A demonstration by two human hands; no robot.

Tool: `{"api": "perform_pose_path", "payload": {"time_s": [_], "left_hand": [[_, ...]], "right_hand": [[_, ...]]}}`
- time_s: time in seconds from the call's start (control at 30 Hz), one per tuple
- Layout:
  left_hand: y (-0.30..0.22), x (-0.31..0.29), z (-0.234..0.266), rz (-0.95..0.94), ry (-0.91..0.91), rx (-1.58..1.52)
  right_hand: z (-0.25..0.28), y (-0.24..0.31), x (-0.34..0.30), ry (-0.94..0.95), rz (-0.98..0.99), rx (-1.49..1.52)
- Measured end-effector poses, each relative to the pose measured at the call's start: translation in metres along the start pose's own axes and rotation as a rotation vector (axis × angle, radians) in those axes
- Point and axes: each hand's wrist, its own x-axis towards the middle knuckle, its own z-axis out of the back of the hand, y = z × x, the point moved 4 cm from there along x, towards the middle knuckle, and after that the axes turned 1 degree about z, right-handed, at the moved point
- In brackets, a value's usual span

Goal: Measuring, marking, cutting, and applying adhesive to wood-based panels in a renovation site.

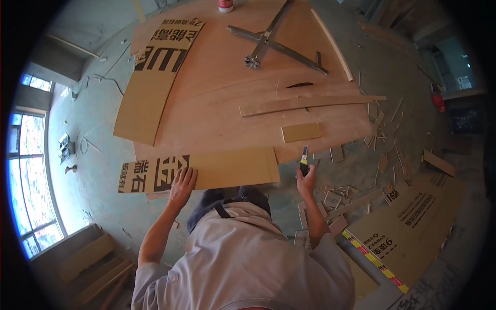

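Observation:
A long tan plasterboard strip (232,168) with black printing at its left end lies along the near edge of the wooden work table (206,103). My left hand (183,185) rests on the printed part of the strip, fingers stretched flat across its face. Off the strip's right end, my right hand (306,181) is closed round a utility knife (304,164) with a black and yellow body, its blade pointing away from me. The knife is apart from the board. Beyond the strip's right end lies a small tan rectangular offcut (301,133).
A larger printed board (150,88) lies at the table's left. Crossed metal bars (266,39), a thin strip (310,105) and a red-and-white container (226,5) are farther back. Scraps (341,196) litter the floor at right, near a big printed sheet (413,222).

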Motion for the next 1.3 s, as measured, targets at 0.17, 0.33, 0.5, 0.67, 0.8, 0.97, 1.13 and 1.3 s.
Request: {"api": "perform_pose_path", "payload": {"time_s": [0.17, 0.33, 0.5, 0.67, 0.8, 0.97, 1.13, 1.3], "left_hand": [[-0.010, -0.003, -0.029, 0.073, 0.104, 0.065], [0.000, 0.036, 0.011, 0.120, 0.227, -0.085], [0.017, 0.037, -0.017, 0.084, 0.298, -0.167], [0.015, 0.042, -0.023, 0.072, 0.281, -0.142], [-0.002, 0.062, -0.024, 0.112, 0.252, -0.157], [-0.020, 0.076, -0.009, 0.228, 0.282, -0.164], [-0.034, 0.074, 0.007, 0.361, 0.269, -0.215], [-0.066, 0.053, 0.002, 0.554, 0.110, -0.337]], "right_hand": [[-0.017, 0.009, 0.035, -0.048, 0.181, -0.137], [-0.040, 0.092, 0.055, 0.078, 0.327, -0.347], [-0.069, 0.140, 0.068, 0.217, 0.456, -0.500], [-0.091, 0.164, 0.086, 0.222, 0.630, -0.656], [-0.116, 0.159, 0.104, 0.118, 0.784, -0.659], [-0.125, 0.176, 0.114, 0.250, 0.849, -0.645], [-0.081, 0.184, 0.167, 0.138, 0.970, -0.484], [-0.013, 0.142, 0.230, 0.079, 0.694, -0.276]]}}
